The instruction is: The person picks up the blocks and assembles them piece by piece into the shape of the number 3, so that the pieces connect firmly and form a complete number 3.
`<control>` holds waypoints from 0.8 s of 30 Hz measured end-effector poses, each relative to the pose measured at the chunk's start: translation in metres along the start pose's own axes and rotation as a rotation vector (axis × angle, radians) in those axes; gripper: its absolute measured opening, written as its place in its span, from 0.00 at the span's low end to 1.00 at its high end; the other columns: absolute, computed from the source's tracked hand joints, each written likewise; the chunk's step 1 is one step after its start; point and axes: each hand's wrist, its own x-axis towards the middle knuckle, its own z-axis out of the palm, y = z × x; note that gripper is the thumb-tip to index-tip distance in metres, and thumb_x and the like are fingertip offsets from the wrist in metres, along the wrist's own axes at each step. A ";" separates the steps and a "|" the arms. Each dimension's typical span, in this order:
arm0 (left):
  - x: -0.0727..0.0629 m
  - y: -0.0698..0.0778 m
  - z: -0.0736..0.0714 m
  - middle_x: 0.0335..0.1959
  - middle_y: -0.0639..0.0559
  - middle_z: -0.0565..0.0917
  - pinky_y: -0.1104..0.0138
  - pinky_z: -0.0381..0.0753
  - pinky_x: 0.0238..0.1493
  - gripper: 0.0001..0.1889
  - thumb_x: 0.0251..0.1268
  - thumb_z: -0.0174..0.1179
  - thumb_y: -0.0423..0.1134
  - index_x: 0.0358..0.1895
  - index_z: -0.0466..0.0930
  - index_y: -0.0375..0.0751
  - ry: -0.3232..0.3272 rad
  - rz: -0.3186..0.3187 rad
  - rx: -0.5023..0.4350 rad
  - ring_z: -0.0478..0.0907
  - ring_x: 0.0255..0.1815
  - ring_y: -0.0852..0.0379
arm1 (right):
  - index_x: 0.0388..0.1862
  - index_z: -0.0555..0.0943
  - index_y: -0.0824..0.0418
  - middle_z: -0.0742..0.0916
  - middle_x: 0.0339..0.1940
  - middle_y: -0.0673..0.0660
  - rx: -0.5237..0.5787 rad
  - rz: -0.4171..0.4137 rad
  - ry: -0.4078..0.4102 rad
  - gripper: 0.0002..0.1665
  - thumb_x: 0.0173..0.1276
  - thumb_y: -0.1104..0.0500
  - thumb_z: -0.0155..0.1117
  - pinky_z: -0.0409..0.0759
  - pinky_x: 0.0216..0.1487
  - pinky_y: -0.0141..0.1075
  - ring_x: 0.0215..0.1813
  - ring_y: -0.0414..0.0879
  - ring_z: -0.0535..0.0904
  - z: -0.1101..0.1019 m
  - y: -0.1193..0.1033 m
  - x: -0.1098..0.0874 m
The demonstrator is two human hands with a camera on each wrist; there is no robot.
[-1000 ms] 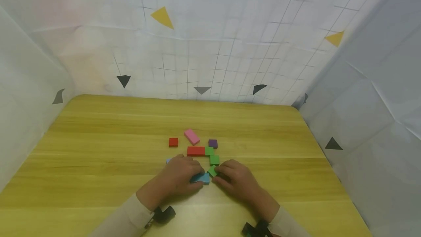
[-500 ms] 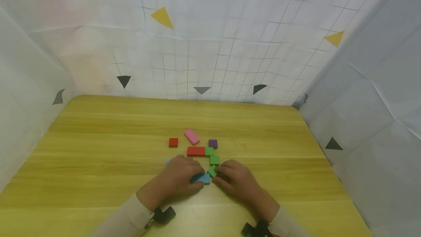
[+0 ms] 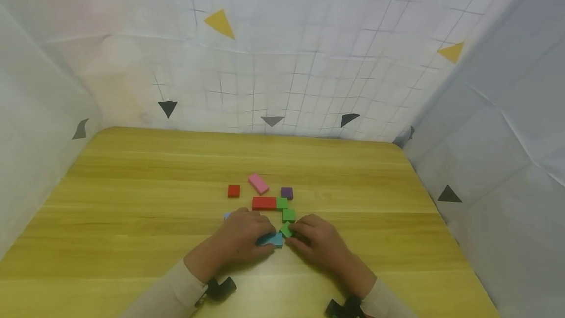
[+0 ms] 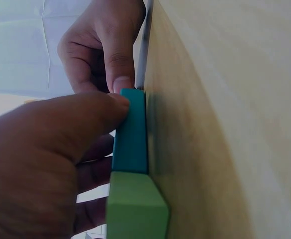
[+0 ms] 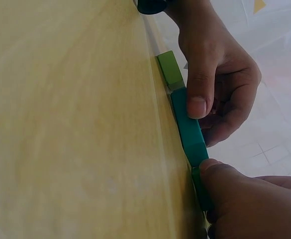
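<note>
In the head view my left hand (image 3: 244, 237) grips a long blue block (image 3: 277, 240) lying flat on the table; its thumb presses the block's near side. My right hand (image 3: 322, 242) pinches a small green block (image 3: 286, 230), turned at an angle at the blue block's right end. Mostly covered by my fingers in the head view, a light green block (image 4: 138, 211) touches the blue block's other end in the left wrist view. From the right wrist, the right thumb lies where the blue block (image 5: 187, 127) meets the green block (image 5: 201, 191).
Beyond the hands lie a long red block (image 3: 264, 203), two green blocks (image 3: 289, 215), a purple block (image 3: 287, 193), a pink block (image 3: 258, 184) and a small red block (image 3: 234, 191). A pale blue piece (image 3: 227, 215) peeks out behind my left hand. Patterned cloth (image 3: 273, 63) hangs behind the wooden table (image 3: 145, 171).
</note>
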 end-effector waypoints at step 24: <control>-0.010 0.003 -0.011 0.38 0.60 0.83 0.64 0.80 0.42 0.22 0.59 0.63 0.61 0.45 0.84 0.48 0.065 -0.082 0.042 0.78 0.38 0.61 | 0.44 0.88 0.56 0.86 0.40 0.46 0.017 0.015 -0.010 0.18 0.56 0.51 0.78 0.81 0.44 0.29 0.42 0.38 0.81 -0.004 -0.002 0.000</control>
